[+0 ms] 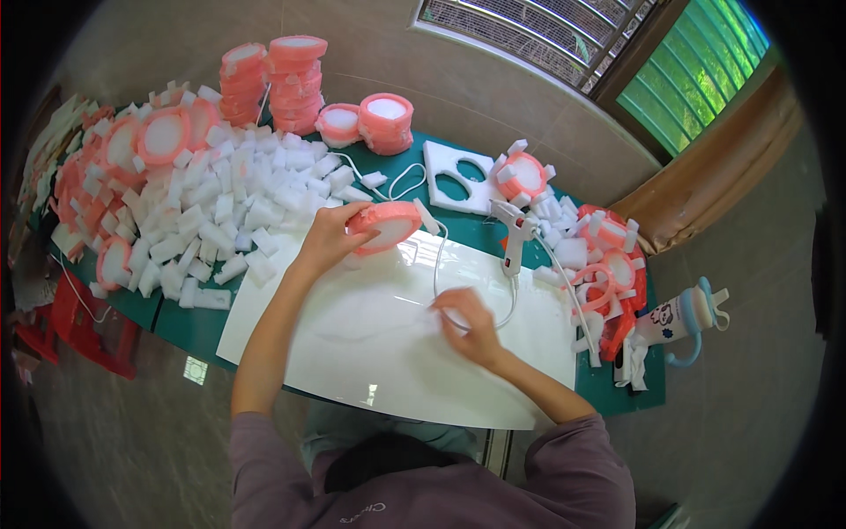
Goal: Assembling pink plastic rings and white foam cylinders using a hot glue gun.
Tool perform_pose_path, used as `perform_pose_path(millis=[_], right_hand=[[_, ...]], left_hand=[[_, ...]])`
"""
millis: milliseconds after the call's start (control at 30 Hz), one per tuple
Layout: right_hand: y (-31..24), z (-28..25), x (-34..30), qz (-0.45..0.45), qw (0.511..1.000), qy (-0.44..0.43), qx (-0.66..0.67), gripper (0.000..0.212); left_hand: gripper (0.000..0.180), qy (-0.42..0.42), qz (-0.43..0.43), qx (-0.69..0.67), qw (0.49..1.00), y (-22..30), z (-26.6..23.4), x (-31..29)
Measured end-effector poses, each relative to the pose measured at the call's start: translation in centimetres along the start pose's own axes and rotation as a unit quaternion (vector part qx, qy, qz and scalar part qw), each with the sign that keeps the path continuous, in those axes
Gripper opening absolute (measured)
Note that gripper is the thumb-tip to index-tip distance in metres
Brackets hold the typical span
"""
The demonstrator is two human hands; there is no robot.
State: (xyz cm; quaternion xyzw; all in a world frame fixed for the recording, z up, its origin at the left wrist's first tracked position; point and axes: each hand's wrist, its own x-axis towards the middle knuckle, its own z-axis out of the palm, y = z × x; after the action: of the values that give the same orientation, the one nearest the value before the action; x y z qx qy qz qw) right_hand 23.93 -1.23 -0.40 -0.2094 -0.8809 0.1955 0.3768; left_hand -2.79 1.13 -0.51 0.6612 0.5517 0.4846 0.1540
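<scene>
My left hand (332, 236) grips a round pink foam ring with a white centre (388, 229) by its left side, raised over a glossy white board (352, 353). A small white foam block (426, 217) sits at the ring's right edge. My right hand (471, 328) is over the right half of the board, apart from the ring. Motion smears its fingers, so whether they hold anything is unclear. Beyond it, a white hot glue gun (514, 251) stands by the board's far right edge, its cord (438, 264) curving over the board.
White foam blocks (211, 212) heap at the left, with pink rings among them. Stacked pink rings (297, 88) stand at the back. A white foam sheet with round holes (432, 176) lies beside more rings and blocks (608, 264). A tumbler (674, 319) is at the right.
</scene>
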Motion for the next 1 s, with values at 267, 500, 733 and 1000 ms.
perform_pose_path(millis=[267,500,733,1000], right_hand=[[9.4,-3.5,-1.7,0.247,0.933,0.249,-0.079,0.049],[13.9,-5.0,0.6,0.390,0.901,0.188,0.025,0.050],[14.6,-4.4,1.5,0.408,0.894,0.172,0.072,0.029],[6.7,-3.3,1.4,0.307,0.872,0.200,0.324,0.026]], left_hand=[[0.041,-0.007,0.027,-0.012,1.000,0.2,-0.5,-0.5],[0.040,-0.062,0.054,-0.055,0.995,0.3,-1.0,-0.4],[0.038,-0.051,0.076,-0.059,0.994,0.1,-0.3,-0.5],[0.038,-0.094,0.044,-0.037,0.994,0.3,-0.2,-0.6]])
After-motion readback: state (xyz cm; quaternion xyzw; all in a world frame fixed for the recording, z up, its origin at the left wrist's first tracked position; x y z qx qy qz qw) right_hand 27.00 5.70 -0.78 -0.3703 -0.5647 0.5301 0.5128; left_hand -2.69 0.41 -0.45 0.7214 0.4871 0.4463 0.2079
